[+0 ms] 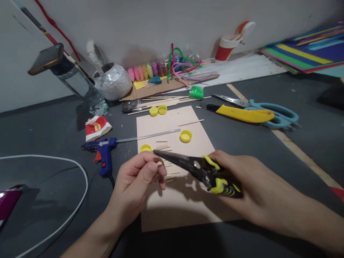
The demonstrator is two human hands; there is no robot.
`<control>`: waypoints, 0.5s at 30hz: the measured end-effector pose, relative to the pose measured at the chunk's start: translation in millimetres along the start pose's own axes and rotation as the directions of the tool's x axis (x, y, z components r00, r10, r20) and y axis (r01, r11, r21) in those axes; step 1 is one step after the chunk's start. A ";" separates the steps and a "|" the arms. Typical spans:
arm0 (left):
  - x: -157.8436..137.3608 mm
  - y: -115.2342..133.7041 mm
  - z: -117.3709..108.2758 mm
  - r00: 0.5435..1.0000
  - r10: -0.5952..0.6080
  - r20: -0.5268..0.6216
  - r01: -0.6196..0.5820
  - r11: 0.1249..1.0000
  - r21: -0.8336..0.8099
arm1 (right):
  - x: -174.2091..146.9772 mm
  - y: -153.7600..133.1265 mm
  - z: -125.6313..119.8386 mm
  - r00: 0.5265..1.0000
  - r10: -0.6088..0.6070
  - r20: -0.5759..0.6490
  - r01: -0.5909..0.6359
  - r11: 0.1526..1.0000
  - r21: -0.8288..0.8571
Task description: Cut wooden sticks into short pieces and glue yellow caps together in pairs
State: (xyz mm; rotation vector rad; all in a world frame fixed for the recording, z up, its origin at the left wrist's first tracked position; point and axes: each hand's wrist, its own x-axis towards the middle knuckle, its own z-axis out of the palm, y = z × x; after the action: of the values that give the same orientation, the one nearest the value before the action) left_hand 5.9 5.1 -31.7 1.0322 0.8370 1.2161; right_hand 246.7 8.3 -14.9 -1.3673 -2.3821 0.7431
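My right hand (247, 179) grips black-and-yellow long-nose pliers (193, 165), their tips pointing left and reaching my left hand (141, 179). The thumb and forefinger of my left hand pinch a small pale wooden stick (159, 163), of which only an end shows. Beneath the pliers, several short cut sticks (163, 146) lie in a row on a pale sheet of paper (172, 211), partly hidden by my fingers. Yellow bottle caps sit on the sheet: one cap (186, 136) right of the sticks, another cap (146, 148) just behind my left hand.
A blue glue gun (105, 154) with a clear glue stick lies left of the paper. To the right are a yellow utility knife (242, 114) and blue-handled scissors (279, 111). Farther back stand a silver pot (115, 82), a green clay pack (196, 92) and a paper cup (227, 48).
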 end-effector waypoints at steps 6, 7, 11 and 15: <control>0.9 -1.9 -3.4 0.999 0.039 -0.028 -0.038 0.998 0.044 | 1.1 -2.7 -0.4 0.999 0.008 0.047 -0.008 1.000 0.005; 1.2 -2.6 -3.8 0.998 0.046 -0.041 -0.044 0.998 0.055 | 0.7 -2.5 0.1 0.999 0.001 0.052 -0.001 1.000 -0.003; 1.2 -4.8 -4.8 0.996 0.067 -0.055 -0.061 0.991 0.115 | -1.0 -0.9 3.3 0.998 -0.004 0.059 0.005 1.000 -0.019; -0.4 -4.8 -3.2 0.996 0.058 -0.063 -0.050 0.993 0.111 | -0.6 -1.4 4.6 0.999 0.001 0.038 -0.001 1.000 -0.004</control>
State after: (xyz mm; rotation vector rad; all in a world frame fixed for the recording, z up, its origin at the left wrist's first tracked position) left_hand 4.5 5.0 -37.2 1.1145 0.9411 1.2670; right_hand 243.7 5.9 -17.9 -1.3676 -2.4139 0.7714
